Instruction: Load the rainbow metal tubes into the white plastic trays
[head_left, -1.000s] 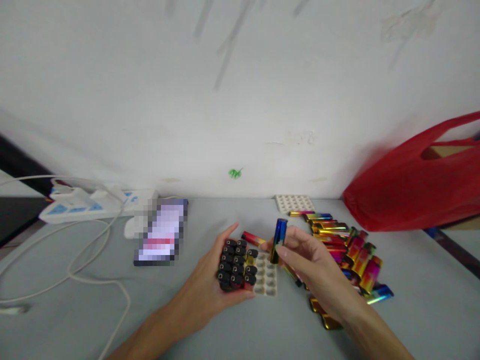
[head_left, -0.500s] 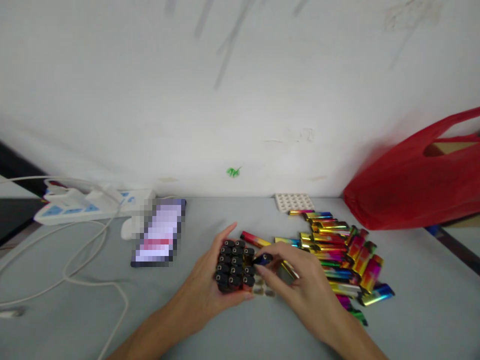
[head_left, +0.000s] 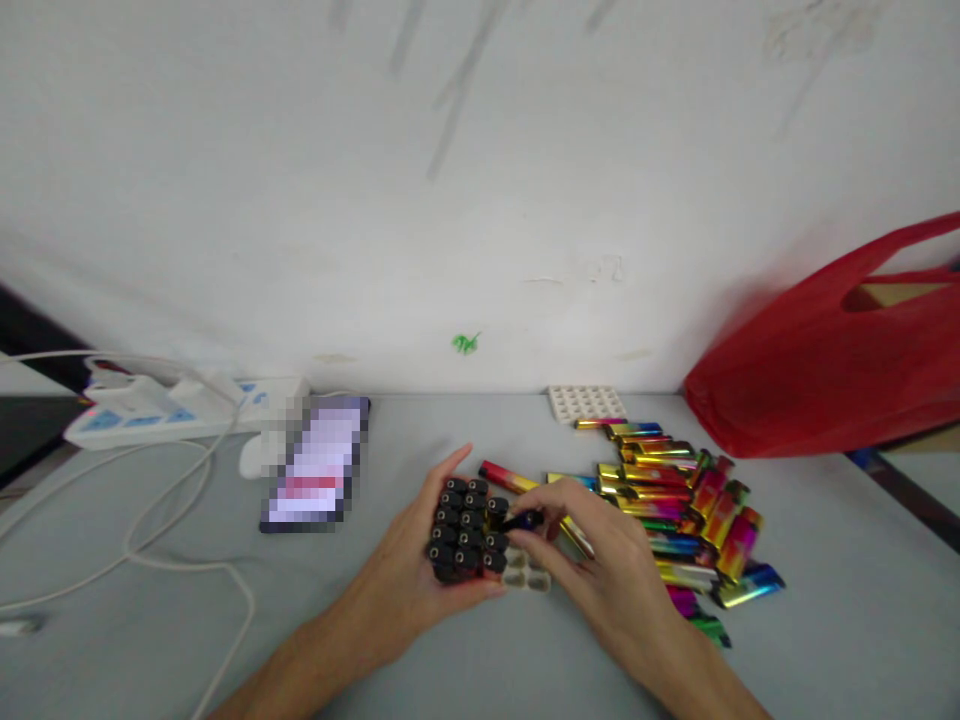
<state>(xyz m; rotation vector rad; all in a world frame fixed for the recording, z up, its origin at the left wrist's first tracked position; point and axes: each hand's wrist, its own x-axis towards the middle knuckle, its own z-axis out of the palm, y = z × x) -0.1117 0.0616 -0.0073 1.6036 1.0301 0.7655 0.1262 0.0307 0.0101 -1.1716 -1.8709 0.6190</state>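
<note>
My left hand (head_left: 412,565) is wrapped round the near and left sides of a block of upright lighters (head_left: 466,535), their black tops facing up. They stand in a pale tray (head_left: 527,578) with moulded pockets, whose right part shows bare pockets. Pinched between the thumb and fingers of my right hand (head_left: 607,550) is one lighter (head_left: 523,520), tilted over the tray's right side beside the filled rows. My fingers cover its lower end. Right behind that hand lies a heap of loose, shiny rainbow-coloured lighters (head_left: 660,480).
A second white pocketed tray (head_left: 586,403) lies by the wall. On the right stands a red bag (head_left: 817,370). To the left are a phone (head_left: 319,465), a white power strip (head_left: 187,405) and a looping white cable (head_left: 225,567).
The lighter in my right hand has tilted slightly and shifted a little to the left with the hand. The view has drifted slightly; my left hand keeps its hold.
</note>
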